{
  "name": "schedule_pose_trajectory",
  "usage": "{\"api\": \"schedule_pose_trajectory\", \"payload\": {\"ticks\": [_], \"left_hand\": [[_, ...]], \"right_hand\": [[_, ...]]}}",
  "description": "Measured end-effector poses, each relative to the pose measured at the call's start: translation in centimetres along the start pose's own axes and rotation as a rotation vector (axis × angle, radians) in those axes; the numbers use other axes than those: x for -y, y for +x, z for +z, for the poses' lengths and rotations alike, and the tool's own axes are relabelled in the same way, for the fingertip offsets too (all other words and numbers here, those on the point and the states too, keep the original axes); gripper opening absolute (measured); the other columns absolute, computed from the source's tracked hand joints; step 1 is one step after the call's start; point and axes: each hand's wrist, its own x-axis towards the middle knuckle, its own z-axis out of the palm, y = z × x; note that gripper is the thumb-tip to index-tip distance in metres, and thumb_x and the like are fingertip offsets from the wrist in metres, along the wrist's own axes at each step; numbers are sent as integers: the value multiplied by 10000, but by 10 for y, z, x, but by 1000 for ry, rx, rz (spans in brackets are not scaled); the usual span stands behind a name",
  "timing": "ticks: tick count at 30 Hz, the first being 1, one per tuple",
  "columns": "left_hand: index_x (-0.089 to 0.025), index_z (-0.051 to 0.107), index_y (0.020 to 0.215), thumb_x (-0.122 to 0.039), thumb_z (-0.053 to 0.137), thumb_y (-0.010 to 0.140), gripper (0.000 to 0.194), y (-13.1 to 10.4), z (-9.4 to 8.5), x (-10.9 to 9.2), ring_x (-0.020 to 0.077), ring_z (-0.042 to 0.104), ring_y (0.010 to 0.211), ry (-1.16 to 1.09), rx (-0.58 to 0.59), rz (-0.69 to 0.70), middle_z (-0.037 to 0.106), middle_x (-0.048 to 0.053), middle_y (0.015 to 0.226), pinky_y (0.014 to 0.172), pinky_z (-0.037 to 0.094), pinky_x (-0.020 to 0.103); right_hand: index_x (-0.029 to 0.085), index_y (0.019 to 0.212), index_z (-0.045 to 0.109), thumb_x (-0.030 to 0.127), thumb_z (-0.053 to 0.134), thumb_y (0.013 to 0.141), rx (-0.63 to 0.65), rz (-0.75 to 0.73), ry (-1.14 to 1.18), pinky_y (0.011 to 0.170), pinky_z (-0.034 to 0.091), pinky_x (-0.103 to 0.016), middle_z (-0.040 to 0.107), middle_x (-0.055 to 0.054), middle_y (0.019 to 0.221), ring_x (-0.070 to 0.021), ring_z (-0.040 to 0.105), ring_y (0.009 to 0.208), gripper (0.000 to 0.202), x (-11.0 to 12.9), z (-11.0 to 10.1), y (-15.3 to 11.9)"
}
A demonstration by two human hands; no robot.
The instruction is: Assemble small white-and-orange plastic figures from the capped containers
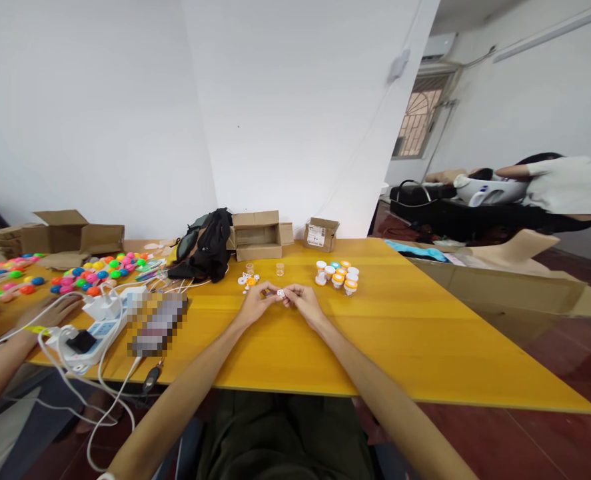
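Between the fingertips of both hands is a small white piece (281, 293) with dark marks, held just above the yellow table (400, 333). My left hand (258, 301) pinches it from the left, and my right hand (302, 301) grips its right side. Just beyond my left hand lie small white and orange parts (251, 282). Two small clear cups (280, 269) stand behind them. To the right of my right hand is a cluster of small jars with white, orange and blue lids (338, 273).
Open cardboard boxes (258, 237) and a black bag (208, 243) stand along the back. At left are colourful balls (95, 270), a power strip (98, 333), cables, a phone (159, 323) and another person's hand (58, 310). A large carton (495, 287) sits beyond the table's right edge.
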Motion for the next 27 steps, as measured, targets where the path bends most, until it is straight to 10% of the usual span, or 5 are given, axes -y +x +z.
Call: {"api": "schedule_pose_trajectory", "payload": {"ticks": [27], "left_hand": [[-211, 754, 891, -147, 669, 796, 143, 16, -6, 11, 197, 675, 826, 269, -111, 3, 749, 34, 856, 838, 519, 330]], "right_hand": [[205, 681, 629, 636, 814, 535, -188, 61, 103, 553, 506, -288, 687, -30, 647, -149, 603, 557, 491, -1, -3, 5]]}}
